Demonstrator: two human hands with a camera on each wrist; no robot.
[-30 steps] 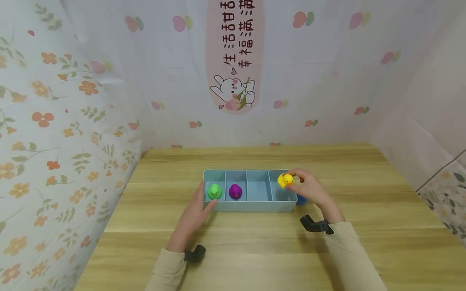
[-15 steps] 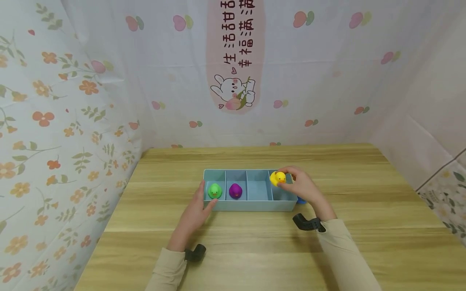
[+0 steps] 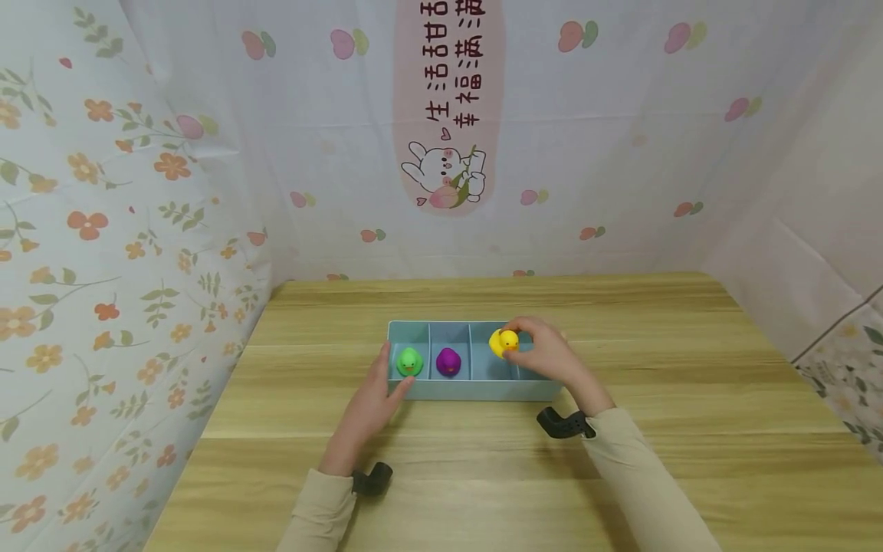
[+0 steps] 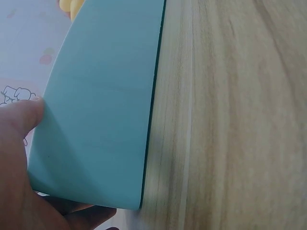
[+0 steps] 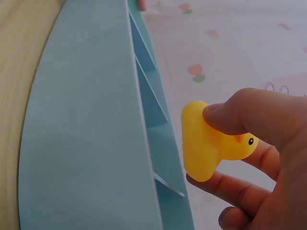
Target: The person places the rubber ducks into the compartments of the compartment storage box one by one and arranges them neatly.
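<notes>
A pale blue divided box (image 3: 476, 390) lies lengthwise on the table. My left hand (image 3: 369, 402) holds its left end, thumb over the front rim and fingers along the end wall; in the left wrist view the thumb (image 4: 31, 112) touches the rim. My right hand (image 3: 548, 356) pinches a yellow rubber duck (image 3: 503, 343) above the third compartment from the left. The right wrist view shows this yellow duck (image 5: 204, 143) between thumb and fingers, outside the rim. A green rubber duck (image 3: 410, 362) sits in the leftmost compartment, a purple rubber duck (image 3: 448, 362) in the second.
The box stands on a wood-grain table (image 3: 441, 468). Behind it hangs a printed cloth (image 3: 607, 153) with a rabbit picture, and a floral cloth (image 3: 138, 307) covers the left side. My right hand and forearm cover part of the rightmost compartment.
My right hand has carried the yellow duck leftward, from over the rightmost compartment to over the third. A blue object by the box's right end is now hidden. My left hand stays put.
</notes>
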